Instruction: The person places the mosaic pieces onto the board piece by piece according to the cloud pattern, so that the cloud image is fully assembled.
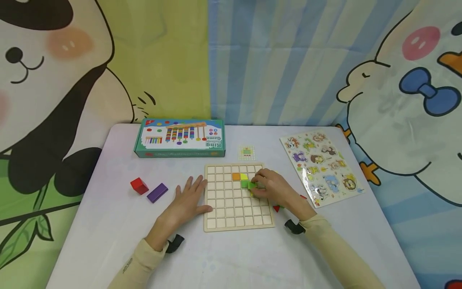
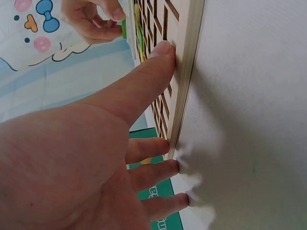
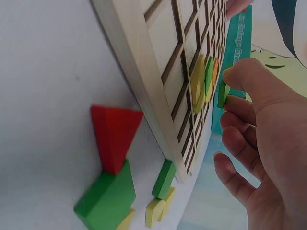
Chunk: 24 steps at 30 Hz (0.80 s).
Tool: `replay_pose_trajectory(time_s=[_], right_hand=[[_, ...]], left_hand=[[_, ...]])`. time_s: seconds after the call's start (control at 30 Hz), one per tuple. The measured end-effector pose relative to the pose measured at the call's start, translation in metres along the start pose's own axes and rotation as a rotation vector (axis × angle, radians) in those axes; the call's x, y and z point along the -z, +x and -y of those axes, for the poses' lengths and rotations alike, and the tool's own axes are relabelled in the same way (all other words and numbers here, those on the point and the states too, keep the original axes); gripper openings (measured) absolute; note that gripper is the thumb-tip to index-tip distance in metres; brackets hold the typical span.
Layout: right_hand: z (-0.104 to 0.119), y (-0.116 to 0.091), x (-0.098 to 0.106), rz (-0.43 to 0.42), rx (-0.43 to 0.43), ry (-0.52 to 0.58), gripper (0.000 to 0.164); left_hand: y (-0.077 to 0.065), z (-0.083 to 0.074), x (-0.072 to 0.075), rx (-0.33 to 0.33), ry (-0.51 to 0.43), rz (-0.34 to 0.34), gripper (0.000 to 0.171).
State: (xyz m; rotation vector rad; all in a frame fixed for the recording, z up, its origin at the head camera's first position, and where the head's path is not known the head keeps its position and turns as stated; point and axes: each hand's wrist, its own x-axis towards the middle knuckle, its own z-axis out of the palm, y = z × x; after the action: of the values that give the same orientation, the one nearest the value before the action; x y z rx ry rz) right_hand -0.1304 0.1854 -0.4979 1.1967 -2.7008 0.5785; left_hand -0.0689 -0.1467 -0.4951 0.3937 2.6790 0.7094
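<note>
A wooden grid board (image 1: pixel 231 222) lies on the white table. My left hand (image 1: pixel 185 204) rests at its left edge, thumb on the frame and fingers spread straight. Between thumb and forefinger, my right hand (image 1: pixel 274 188) pinches a small green tile (image 3: pixel 222 93). That tile is just above the board's upper right part, and the right wrist view shows a gap between it and the grid. An orange tile (image 1: pixel 236 176), a yellow-green tile (image 1: pixel 244 176) and another green tile (image 1: pixel 244 184) sit in the cells nearby. A yellow tile (image 3: pixel 197 85) lies on the grid too, mostly covered by my hand in the head view.
Beside the board's right edge lie a red triangular block (image 3: pixel 114 134), a green block (image 3: pixel 108 201) and several smaller pieces. A red block (image 1: pixel 139 186) and a purple block (image 1: pixel 157 193) stand left. Behind are a game box (image 1: pixel 180 153), a pattern card (image 1: pixel 247 152) and a sticker sheet (image 1: pixel 303 160).
</note>
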Motion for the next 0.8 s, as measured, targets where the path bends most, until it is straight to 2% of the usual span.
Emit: replay_pose_trajectory(time_s=[0.3, 0.6, 0.8], right_hand=[[0.006, 0.003, -0.011, -0.042, 0.089, -0.033, 0.025], [0.014, 0.001, -0.015, 0.021, 0.064, -0.016, 0.023], [0.015, 0.000, -0.017, 0.017, 0.060, -0.036, 0.023]], left_hand=[[0.001, -0.001, 0.000, 0.002, 0.005, -0.007, 0.101], [-0.001, -0.003, 0.002, 0.002, -0.012, -0.001, 0.101], [0.001, -0.001, -0.001, -0.003, 0.009, -0.002, 0.101]])
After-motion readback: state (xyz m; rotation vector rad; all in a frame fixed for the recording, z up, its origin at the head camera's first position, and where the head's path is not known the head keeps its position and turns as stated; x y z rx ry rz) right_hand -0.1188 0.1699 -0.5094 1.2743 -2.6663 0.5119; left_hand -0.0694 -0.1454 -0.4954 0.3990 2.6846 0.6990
